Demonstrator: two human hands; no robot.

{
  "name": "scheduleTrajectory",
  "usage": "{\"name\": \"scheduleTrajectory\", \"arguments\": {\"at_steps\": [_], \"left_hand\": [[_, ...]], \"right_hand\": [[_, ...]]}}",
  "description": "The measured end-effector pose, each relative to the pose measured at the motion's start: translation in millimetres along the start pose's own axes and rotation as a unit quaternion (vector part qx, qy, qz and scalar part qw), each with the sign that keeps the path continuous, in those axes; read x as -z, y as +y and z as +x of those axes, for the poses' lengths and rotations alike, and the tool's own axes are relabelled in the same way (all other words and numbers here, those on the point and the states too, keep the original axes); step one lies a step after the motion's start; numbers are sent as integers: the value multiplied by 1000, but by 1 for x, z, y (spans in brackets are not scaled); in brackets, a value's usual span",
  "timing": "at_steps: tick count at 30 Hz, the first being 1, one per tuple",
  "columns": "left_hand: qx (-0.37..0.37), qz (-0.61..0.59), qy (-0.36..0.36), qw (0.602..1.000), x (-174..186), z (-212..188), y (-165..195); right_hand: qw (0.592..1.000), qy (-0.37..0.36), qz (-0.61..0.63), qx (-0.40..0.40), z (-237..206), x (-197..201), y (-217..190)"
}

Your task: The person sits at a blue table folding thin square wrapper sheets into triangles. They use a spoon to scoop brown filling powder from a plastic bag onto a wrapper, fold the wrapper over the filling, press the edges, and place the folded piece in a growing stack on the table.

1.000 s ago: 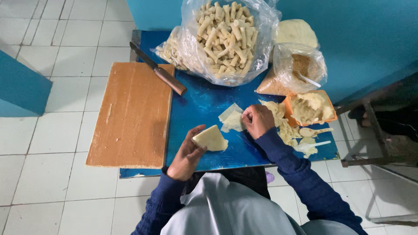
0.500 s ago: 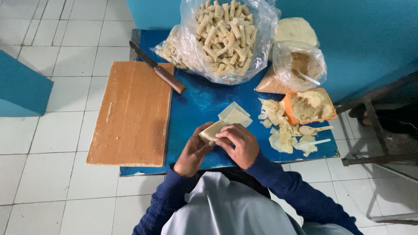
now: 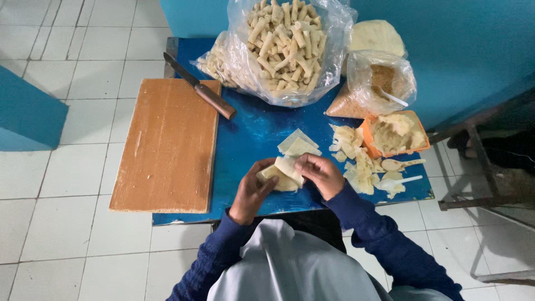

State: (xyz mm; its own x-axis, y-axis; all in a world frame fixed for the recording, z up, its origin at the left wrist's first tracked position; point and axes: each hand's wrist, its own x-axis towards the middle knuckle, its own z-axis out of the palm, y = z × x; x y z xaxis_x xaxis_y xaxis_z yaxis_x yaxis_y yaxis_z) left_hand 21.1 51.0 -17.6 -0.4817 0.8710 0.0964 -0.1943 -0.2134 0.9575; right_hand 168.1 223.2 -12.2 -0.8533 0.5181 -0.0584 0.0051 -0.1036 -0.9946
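Observation:
Both hands meet over the near edge of a small blue table. My left hand cradles a pale square pastry wrapper from below, and my right hand presses and folds its upper corner. Just beyond them lies a small stack of flat wrappers. To the right, an orange tub of pale filling sits among torn wrapper scraps, with a white plastic spoon beside them.
A wooden cutting board covers the table's left part, a wooden-handled knife at its far corner. A big clear bag of rolled pastries and a bag of breadcrumbs stand at the back. White floor tiles surround the table.
My right hand left the wrapper scraps at the right and came to the wrapper in my left hand. Both hands then drew nearer my body, and the wrapper's corner is folding over.

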Motion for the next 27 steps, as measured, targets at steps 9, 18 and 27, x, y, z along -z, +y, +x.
{"name": "scheduleTrajectory", "arguments": {"at_steps": [9, 18, 27], "left_hand": [[27, -57, -24, 998, 11, -7, 10], [-25, 48, 1, 999, -9, 2, 13], [-64, 106, 27, 992, -22, 11, 18]], "right_hand": [[978, 42, 201, -33, 18, 52, -13], [998, -33, 52, 0, -1, 13, -6], [998, -14, -47, -33, -8, 2, -27]]}}
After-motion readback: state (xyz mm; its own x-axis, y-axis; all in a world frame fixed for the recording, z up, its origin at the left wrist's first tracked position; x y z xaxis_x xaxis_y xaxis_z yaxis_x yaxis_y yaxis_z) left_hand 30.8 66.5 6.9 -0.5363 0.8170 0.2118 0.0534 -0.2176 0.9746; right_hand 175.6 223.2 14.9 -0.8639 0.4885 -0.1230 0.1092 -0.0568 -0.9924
